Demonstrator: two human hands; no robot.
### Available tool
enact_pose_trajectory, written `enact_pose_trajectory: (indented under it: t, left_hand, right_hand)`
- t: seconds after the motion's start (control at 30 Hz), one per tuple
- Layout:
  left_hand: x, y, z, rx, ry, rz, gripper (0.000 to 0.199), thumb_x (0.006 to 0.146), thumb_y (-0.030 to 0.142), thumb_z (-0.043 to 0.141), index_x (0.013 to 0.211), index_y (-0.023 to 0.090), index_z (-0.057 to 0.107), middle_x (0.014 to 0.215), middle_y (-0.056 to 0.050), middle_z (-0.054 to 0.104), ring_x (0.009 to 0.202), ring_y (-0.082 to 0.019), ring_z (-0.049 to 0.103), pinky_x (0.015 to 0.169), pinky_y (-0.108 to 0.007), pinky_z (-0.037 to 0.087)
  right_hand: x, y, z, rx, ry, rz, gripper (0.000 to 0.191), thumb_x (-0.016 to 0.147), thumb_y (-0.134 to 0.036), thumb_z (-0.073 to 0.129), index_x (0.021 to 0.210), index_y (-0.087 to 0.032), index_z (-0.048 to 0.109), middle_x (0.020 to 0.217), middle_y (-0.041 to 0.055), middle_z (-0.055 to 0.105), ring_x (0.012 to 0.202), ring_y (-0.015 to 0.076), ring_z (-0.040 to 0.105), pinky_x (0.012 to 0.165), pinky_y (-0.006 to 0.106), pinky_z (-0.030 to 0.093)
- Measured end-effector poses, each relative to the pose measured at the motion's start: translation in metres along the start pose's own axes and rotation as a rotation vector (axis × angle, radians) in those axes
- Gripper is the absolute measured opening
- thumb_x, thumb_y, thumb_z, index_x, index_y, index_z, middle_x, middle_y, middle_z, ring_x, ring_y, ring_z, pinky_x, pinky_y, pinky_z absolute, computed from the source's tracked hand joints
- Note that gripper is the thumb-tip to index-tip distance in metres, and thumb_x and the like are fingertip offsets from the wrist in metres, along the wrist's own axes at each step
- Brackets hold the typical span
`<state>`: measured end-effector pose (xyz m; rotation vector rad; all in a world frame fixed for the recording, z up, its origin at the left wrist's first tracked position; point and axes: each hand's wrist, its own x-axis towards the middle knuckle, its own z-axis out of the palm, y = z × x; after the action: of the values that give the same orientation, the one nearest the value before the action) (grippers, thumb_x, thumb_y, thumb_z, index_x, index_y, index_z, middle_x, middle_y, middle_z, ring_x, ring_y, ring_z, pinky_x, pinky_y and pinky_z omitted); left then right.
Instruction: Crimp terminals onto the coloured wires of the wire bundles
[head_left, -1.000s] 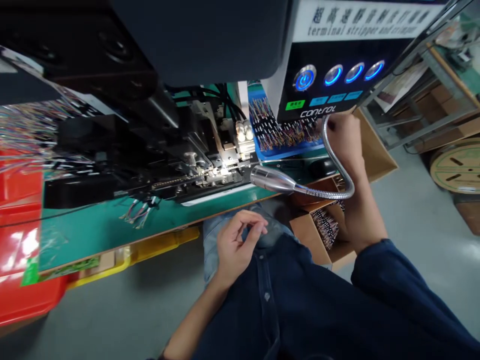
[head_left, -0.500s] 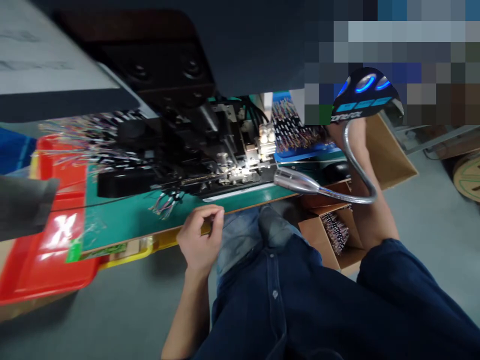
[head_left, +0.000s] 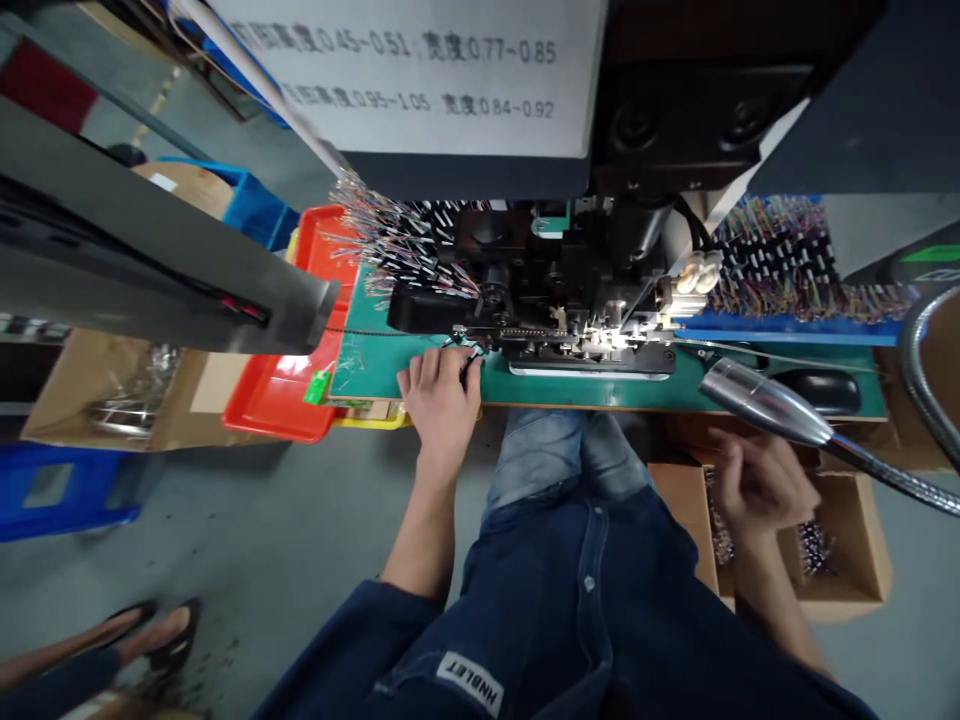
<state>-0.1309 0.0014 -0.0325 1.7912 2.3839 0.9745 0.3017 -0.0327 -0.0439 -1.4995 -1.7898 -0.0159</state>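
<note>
The left hand point(head_left: 439, 402) is closed on a small bunch of thin wires point(head_left: 465, 345) – fine dark and coloured strands poking out past the fingertips – right at the front of a terminal crimping machine point(head_left: 577, 335), above the green table point(head_left: 375, 375). The right hand point(head_left: 759, 487), blurred, hangs with fingers loosely curled over a cardboard box point(head_left: 851, 540) of bundled wires point(head_left: 814, 548); whether it grips anything, I cannot tell.
</note>
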Motion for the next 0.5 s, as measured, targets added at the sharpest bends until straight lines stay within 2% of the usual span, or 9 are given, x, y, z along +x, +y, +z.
enact_pose_trajectory:
  t: [0.03, 0.13, 0.23, 0.33, 0.43, 0.5]
  left_hand:
    - [-0.001, 0.003, -0.004, 0.016, -0.007, 0.007, 0.016, 0.111, 0.039, 0.072, 0.102, 0.026, 0.077, 0.106, -0.013, 0.077, 0.111, -0.041, 0.069, 0.112, -0.061, 0.048]
    - [-0.015, 0.01, -0.023, 0.04, -0.053, -0.001, 0.007, 0.104, 0.028, 0.073, 0.098, 0.026, 0.074, 0.098, -0.009, 0.076, 0.1, -0.035, 0.071, 0.1, -0.052, 0.052]
    - [-0.042, 0.015, -0.038, -0.099, -0.188, -0.108, 0.01, 0.103, 0.033, 0.075, 0.097, 0.026, 0.073, 0.087, -0.003, 0.075, 0.081, -0.026, 0.07, 0.081, -0.041, 0.051]
    - [-0.069, 0.016, -0.04, -0.403, -0.318, -0.253, 0.017, 0.105, 0.039, 0.077, 0.096, 0.026, 0.072, 0.083, -0.001, 0.079, 0.074, -0.022, 0.071, 0.073, -0.034, 0.053]
    - [-0.083, 0.017, -0.034, -0.623, -0.297, -0.338, 0.021, 0.108, 0.042, 0.077, 0.099, 0.024, 0.07, 0.107, -0.008, 0.091, 0.079, -0.02, 0.076, 0.078, -0.033, 0.059]
    - [-0.083, 0.018, -0.031, -0.643, -0.241, -0.331, 0.02, 0.109, 0.042, 0.078, 0.101, 0.024, 0.072, 0.124, -0.012, 0.091, 0.085, -0.02, 0.077, 0.083, -0.033, 0.06]
  right_hand:
    - [-0.004, -0.017, 0.005, 0.111, -0.028, -0.086, 0.016, 0.107, -0.026, 0.078, 0.104, -0.025, 0.094, 0.074, 0.0078, 0.077, 0.061, 0.0231, 0.07, 0.062, 0.039, 0.052]
    - [-0.008, -0.061, 0.025, 0.381, -0.182, -0.157, 0.02, 0.107, -0.016, 0.076, 0.117, -0.024, 0.092, 0.079, 0.0063, 0.079, 0.065, 0.0217, 0.07, 0.06, 0.036, 0.052]
    - [-0.01, -0.094, 0.051, 0.58, -0.372, -0.102, 0.021, 0.113, -0.024, 0.071, 0.109, -0.024, 0.092, 0.077, 0.0058, 0.077, 0.068, 0.0223, 0.071, 0.065, 0.037, 0.055]
    - [-0.016, -0.117, 0.08, 0.735, -0.627, 0.039, 0.029, 0.119, -0.035, 0.067, 0.111, -0.024, 0.092, 0.086, 0.007, 0.082, 0.075, 0.0225, 0.075, 0.074, 0.036, 0.059]
    - [-0.019, -0.138, 0.103, 0.883, -0.837, 0.183, 0.031, 0.116, -0.045, 0.072, 0.121, -0.022, 0.092, 0.1, 0.0089, 0.088, 0.079, 0.0215, 0.075, 0.076, 0.035, 0.059]
    - [-0.016, -0.152, 0.115, 0.985, -0.928, 0.277, 0.036, 0.112, -0.05, 0.077, 0.128, -0.021, 0.091, 0.107, 0.0087, 0.09, 0.08, 0.0201, 0.074, 0.075, 0.033, 0.057]
